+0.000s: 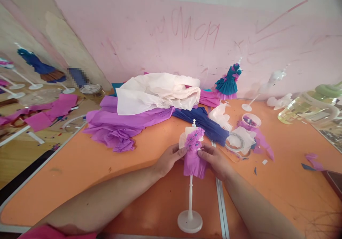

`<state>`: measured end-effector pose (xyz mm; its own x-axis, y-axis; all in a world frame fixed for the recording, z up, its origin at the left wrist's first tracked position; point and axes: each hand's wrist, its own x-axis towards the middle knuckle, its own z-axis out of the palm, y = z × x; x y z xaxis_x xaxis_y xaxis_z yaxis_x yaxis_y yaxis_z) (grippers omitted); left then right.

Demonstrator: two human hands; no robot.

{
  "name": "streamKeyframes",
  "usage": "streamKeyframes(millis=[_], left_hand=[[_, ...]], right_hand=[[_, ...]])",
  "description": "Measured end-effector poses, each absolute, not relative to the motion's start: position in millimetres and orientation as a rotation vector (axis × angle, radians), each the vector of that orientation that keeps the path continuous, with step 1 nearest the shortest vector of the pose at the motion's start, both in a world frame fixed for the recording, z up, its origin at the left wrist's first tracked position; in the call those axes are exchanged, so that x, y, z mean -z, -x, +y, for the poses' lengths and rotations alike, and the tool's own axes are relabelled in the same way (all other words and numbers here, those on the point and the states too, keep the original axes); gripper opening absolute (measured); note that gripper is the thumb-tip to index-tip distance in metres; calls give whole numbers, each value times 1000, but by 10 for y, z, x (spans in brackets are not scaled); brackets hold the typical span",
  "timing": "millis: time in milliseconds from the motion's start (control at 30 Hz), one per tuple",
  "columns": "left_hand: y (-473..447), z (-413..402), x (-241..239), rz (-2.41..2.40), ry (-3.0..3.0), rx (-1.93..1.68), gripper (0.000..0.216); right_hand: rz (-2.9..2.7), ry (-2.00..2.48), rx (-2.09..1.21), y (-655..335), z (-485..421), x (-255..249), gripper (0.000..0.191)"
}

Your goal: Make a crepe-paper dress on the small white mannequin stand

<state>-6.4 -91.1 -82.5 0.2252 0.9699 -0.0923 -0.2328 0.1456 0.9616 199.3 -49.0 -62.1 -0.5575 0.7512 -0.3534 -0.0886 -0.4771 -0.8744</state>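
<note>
A small white dress form [190, 196] stands upright on its round base near the table's front edge. It wears a purple crepe paper dress [195, 164] with ruffled flowers [195, 139] on the bodice and pale paper at its left shoulder. My left hand [171, 159] closes on the dress at the left of the waist, thumb in front and fingers partly hidden behind. From the other side, my right hand [215, 160] grips the same waist, its thumb pressed on the front.
Behind the form lie purple [128, 121], white [157, 91] and navy crepe paper [204, 123]. To the right are a tape roll [235, 141], a small tub [251, 120], a plastic jug [310, 105] and a teal-dressed form [229, 82]. More dressed forms [40, 66] stand left.
</note>
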Motion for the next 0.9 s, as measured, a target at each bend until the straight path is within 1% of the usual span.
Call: streamKeyframes(millis=[167,333,467,533,600,667,733,800,900], left_hand=[[-7,-933,798,899,-991,-999,44],[-21,-941,725,938,-955,-989,42],[-17,-936,762,942,-914,-1123,42],[10,-923,817,1038,-920,-1231,50],[78,-889,871,1211,-974,-1444,58],[186,-833,898,1390,-1195,-1679,54],[305,-774,885,1487,-1658,-1780,37],[389,-742,842,1517,-2154,-1718,24],[405,-772,771,1558,-2613,-1471,19]], right_hand=[[-1122,1083,-1963,-1984,-481,693,34],[-1088,1095,-2000,-1973,-478,722,34],[-1210,1107,-2011,-1956,-514,724,37],[-1235,1130,-1993,-1942,-532,721,38],[-1207,1163,-1989,-1934,-537,711,39],[-1160,1178,-1990,-1938,-533,700,40],[-1147,1165,-1975,-1949,-526,696,40],[-1172,1164,-1963,-1961,-525,702,39],[-1215,1179,-1940,-1968,-536,711,39]])
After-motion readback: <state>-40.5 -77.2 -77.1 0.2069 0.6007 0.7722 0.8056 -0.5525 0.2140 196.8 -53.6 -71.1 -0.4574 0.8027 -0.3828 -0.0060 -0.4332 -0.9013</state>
